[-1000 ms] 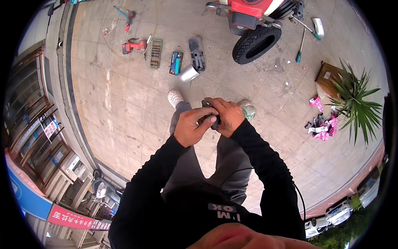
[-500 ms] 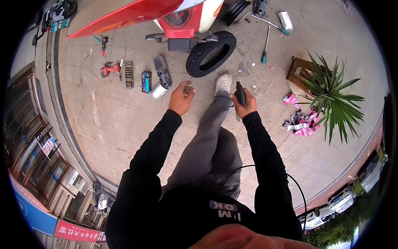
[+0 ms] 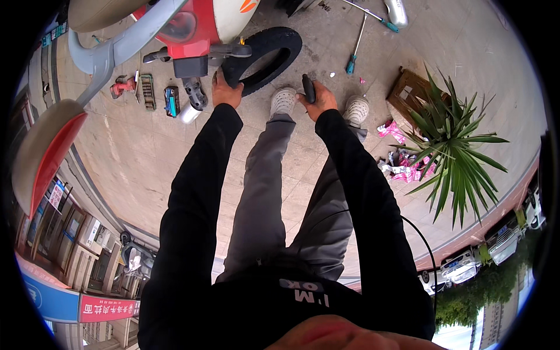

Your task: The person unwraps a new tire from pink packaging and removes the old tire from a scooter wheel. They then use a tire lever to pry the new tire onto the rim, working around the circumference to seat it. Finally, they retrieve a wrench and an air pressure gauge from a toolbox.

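Observation:
My left hand [image 3: 226,94] is at the near left edge of a black tire [image 3: 291,53], its fingers and thumb wrapped on the tread. The tire stands tilted beside the rear of a red and white scooter [image 3: 204,26]. In my right hand [image 3: 321,104] is a black, rounded, elongated object [image 3: 308,88], gripped upright just right of the tire; its kind cannot be made out. My white clogs [image 3: 283,101] are planted on the paving below the tire.
At left lie a red power tool [image 3: 122,87], a socket set [image 3: 147,92], a blue-and-black box [image 3: 171,101] and a silver-ended shock-like part [image 3: 193,96]. Screwdrivers [image 3: 351,64] lie beyond the tire. Right of me are a spiky plant [image 3: 455,137], its wooden planter [image 3: 408,96] and pink scraps [image 3: 408,169].
I have stepped forward and both feet now show apart. My left hand has moved from free air onto the tire. My right hand still holds the black object, farther forward.

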### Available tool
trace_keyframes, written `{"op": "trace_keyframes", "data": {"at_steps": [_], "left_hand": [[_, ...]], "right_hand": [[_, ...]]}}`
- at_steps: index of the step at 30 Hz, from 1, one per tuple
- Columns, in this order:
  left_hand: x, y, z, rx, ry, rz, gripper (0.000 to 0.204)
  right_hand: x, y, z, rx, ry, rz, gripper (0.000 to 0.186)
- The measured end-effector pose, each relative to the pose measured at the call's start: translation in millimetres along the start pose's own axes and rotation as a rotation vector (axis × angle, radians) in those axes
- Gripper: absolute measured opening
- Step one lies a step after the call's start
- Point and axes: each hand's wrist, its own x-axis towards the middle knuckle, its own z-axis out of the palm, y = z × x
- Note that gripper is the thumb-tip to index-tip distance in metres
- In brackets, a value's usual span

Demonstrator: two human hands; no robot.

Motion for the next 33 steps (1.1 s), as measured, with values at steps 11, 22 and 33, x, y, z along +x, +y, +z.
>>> {"op": "trace_keyframes", "data": {"at_steps": [11, 22, 33], "left_hand": [[-31.2, 14.4, 25.7, 0.149, 0.221, -0.062, 0.080], [-32.6, -5.5, 35.6, 0.292, 0.463, -0.043, 0.063], [-19.3, -41.3, 57.2, 0.279, 0.735, 0.157, 0.062]], "right_hand": [[26.6, 15.2, -27.9, -0.088, -0.122, -0.081, 0.040], [98.7, 27.4, -35.9, -0.458, -0.382, -0.489, 0.038], [131.1, 53.2, -0.4, -0.527, -0.183, -0.809, 0.039]]}}
